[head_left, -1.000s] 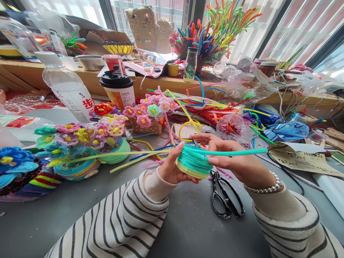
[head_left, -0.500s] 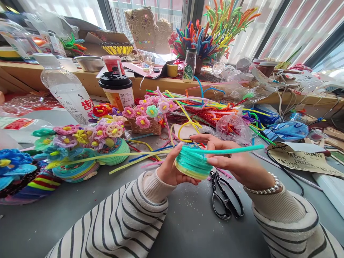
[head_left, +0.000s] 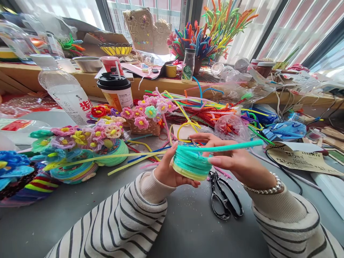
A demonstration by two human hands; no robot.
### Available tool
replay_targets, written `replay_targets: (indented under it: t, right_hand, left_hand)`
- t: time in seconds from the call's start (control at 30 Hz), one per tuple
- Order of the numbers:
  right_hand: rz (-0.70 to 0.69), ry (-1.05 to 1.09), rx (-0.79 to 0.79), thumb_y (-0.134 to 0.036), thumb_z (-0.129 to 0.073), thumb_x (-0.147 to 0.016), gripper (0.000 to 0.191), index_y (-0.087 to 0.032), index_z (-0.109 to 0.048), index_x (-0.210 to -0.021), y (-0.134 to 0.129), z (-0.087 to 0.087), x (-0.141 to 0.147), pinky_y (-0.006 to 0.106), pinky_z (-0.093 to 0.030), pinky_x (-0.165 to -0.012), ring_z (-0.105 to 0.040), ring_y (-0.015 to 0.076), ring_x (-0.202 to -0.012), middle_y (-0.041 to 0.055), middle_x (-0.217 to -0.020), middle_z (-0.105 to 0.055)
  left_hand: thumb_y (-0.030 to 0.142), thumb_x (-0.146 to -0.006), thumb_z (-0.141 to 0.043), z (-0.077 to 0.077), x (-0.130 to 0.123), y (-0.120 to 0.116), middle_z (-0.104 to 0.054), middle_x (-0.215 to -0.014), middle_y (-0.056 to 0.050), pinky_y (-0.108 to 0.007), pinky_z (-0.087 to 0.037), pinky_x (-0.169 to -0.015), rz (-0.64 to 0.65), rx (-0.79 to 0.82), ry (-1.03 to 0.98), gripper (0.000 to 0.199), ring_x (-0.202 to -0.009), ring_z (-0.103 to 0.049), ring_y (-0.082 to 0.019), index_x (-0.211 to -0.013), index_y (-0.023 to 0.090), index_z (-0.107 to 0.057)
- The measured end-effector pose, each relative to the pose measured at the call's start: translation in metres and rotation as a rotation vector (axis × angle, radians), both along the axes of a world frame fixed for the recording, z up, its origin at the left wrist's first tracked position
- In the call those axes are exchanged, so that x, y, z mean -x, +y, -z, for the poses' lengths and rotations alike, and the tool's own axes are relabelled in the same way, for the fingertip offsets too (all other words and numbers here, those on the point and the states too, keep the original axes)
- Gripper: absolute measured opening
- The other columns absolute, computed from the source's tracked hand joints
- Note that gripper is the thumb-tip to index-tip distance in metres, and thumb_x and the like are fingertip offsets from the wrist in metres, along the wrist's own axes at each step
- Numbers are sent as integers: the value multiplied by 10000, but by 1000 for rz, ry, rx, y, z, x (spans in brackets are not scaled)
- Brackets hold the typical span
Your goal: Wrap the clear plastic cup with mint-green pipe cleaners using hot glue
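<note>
My left hand (head_left: 164, 167) is closed around a small round pot (head_left: 191, 165) wrapped in rows of teal and pale yellow pipe cleaner. The pot is held above the table, slightly tilted. At its upper right side, my right hand (head_left: 238, 162) pinches a teal pipe cleaner (head_left: 242, 145), whose loose end sticks out to the right past the fingers. Pale yellow pipe cleaner ends (head_left: 129, 156) stretch out to the left behind my left hand. Black-handled scissors (head_left: 225, 200) lie on the table just below my right hand, their blades partly hidden.
At left stand pots with fuzzy flowers (head_left: 66, 138). A woven basket of pink flowers (head_left: 145, 125), a coffee cup (head_left: 116, 91) and a tilted water bottle (head_left: 67, 96) are behind. Loose pipe cleaners (head_left: 215, 111) pile up beyond my hands; sandpaper (head_left: 301, 156) lies right.
Both hands keep their hold on the pot and the teal pipe cleaner. The right fingers have shifted slightly at the pot's side, and the whole view has moved a little.
</note>
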State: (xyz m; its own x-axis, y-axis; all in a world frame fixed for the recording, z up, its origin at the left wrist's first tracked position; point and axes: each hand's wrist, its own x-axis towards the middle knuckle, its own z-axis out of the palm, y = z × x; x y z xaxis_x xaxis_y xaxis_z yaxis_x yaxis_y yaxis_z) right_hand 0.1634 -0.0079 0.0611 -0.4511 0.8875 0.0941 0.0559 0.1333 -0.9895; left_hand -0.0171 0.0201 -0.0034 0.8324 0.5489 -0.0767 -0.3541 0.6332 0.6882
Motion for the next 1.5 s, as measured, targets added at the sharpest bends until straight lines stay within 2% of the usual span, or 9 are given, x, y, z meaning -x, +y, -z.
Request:
replay_targets:
  t: [0.3,0.4,0.57,0.67,0.73,0.9,1.03,1.3,1.5]
  right_hand:
    - [33,8,-7,-252,-622,-738,90,-186,-597,-683,-2,-1,2,349,-396,-911,-417,241,-1193,32,-1290,-463]
    - [46,2,-36,-254,-629,-730,93,-187,-596,-675,-2,-1,2,361,-383,-923,-397,248,-1208,38,-1270,-479]
    - [51,15,-52,-253,-622,-735,100,-184,-598,-667,-1,1,3,358,-393,-907,-401,253,-1203,36,-1263,-479]
    - [42,25,-26,-250,-614,-744,93,-188,-600,-675,0,2,3,353,-407,-894,-422,244,-1186,20,-1292,-451]
    - [39,24,-21,-261,-613,-742,68,-199,-625,-716,0,1,3,374,-402,-911,-424,248,-1186,21,-1300,-445]
    - [54,-38,-63,-291,-613,-738,124,-227,-682,-819,-1,1,4,400,-341,-992,-388,249,-1221,25,-1291,-462]
    - [78,-78,-122,-289,-624,-727,102,-223,-682,-778,-1,0,4,398,-336,-997,-391,248,-1218,21,-1287,-470]
    - [75,-119,-141,-288,-627,-731,85,-220,-665,-765,-1,-1,2,376,-346,-981,-415,238,-1196,18,-1286,-466]
    - [101,-126,-140,-260,-629,-724,104,-203,-610,-639,-2,-2,4,371,-322,-988,-398,232,-1212,8,-1273,-480]
  left_hand:
    - [656,-716,-399,1,0,0,-668,-814,-96,-323,-465,-621,0,30,-30,658,-666,-619,-200,-1081,135,-566]
    - [680,-688,-415,-1,0,-1,-665,-786,-93,-320,-464,-612,-8,29,-10,678,-647,-616,-195,-1054,132,-573]
    - [680,-747,-278,-2,0,-2,-652,-808,-91,-323,-447,-642,1,-4,57,705,-671,-613,-185,-1084,123,-548]
    - [720,-700,-315,-2,-1,-2,-655,-787,-91,-309,-448,-633,4,-7,63,735,-648,-606,-180,-1035,120,-575]
    - [727,-676,-352,-3,-1,-3,-657,-770,-86,-302,-450,-627,-8,2,79,724,-635,-605,-176,-1010,130,-588]
    - [679,-745,-300,-7,-1,-4,-659,-774,-73,-300,-449,-642,-24,6,136,660,-629,-611,-162,-1035,160,-587]
    - [700,-701,-367,-7,-2,-4,-658,-785,-85,-299,-454,-622,-32,1,129,687,-623,-611,-168,-1079,162,-566]
    - [716,-660,-413,-8,-3,-3,-671,-735,-71,-280,-467,-605,-48,20,155,677,-603,-613,-158,-1006,169,-610]
    - [702,-692,-381,-7,-2,-4,-673,-766,-67,-273,-470,-609,-50,6,161,665,-617,-621,-153,-1055,184,-588]
